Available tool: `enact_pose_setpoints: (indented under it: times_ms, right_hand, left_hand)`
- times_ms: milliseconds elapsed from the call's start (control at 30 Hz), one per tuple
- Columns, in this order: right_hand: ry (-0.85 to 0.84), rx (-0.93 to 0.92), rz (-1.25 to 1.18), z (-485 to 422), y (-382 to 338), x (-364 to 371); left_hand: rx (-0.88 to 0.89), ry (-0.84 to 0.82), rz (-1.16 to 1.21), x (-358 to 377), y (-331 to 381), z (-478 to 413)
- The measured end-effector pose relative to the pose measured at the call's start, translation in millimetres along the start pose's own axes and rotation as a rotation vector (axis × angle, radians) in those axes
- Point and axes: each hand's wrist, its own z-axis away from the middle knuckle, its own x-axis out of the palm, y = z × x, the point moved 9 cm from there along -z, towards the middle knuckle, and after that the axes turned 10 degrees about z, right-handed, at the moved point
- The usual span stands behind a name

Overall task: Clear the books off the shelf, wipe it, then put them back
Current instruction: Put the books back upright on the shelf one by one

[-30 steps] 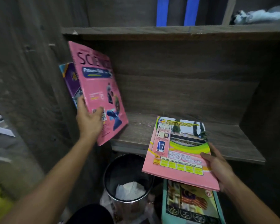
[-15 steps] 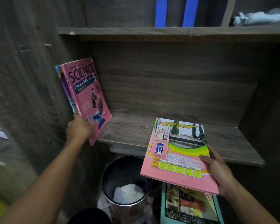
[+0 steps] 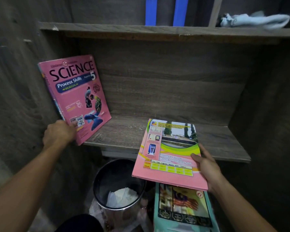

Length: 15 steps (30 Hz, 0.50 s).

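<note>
The pink science book (image 3: 77, 96) stands tilted at the left end of the shelf (image 3: 157, 133), leaning on the books behind it, with the left hand (image 3: 59, 133) closed on its lower corner. Over the shelf's front edge, the right hand (image 3: 206, 166) grips a pink log book (image 3: 169, 153) by its right side. Below the shelf sit a bin (image 3: 117, 186) and a teal book (image 3: 182, 208).
</note>
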Motion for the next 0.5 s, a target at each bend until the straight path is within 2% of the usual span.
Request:
enact_pose_setpoints:
  times_ms: [200, 300, 367, 500]
  right_hand:
    - [-0.003, 0.013, -0.049, -2.2, 0.9, 4.4]
    - [-0.012, 0.024, -0.043, -4.3, 1.1, 3.7]
    - [-0.019, 0.024, -0.039, -4.2, 0.2, 4.8]
    - [-0.013, 0.018, -0.024, -5.0, -1.1, 3.7]
  left_hand:
    - [0.007, -0.019, -0.061, 1.1, -5.0, -5.0]
    - [0.005, -0.097, -0.112, 7.8, -4.6, 6.0]
    - [0.057, -0.238, -0.098, 27.0, 6.8, 25.0]
    - [0.106, -0.74, 0.233, 107.9, 49.5, 108.2]
